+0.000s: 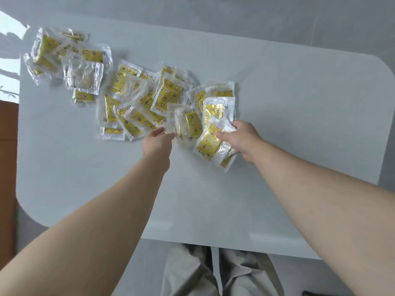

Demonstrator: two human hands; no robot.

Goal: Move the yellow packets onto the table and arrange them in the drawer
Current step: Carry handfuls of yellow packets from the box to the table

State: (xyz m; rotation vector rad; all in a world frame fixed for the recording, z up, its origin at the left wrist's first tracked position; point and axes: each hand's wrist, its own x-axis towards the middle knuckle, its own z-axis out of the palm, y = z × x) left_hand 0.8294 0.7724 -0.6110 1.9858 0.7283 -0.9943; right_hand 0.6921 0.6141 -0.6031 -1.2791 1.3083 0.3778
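Observation:
Several yellow packets (136,99) in clear wrappers lie scattered across the far left and middle of the white table (299,124). My right hand (241,141) grips a small stack of yellow packets (210,144) near the table's middle, thumb on top. Just left of it, my left hand (157,142) reaches forward and pinches the near edge of a clear-wrapped packet (171,122). No drawer is in view.
The table has rounded corners; its near edge runs above my legs (213,272). A brown wooden surface (7,159) shows past the table's left edge. Grey floor lies beyond the far edge.

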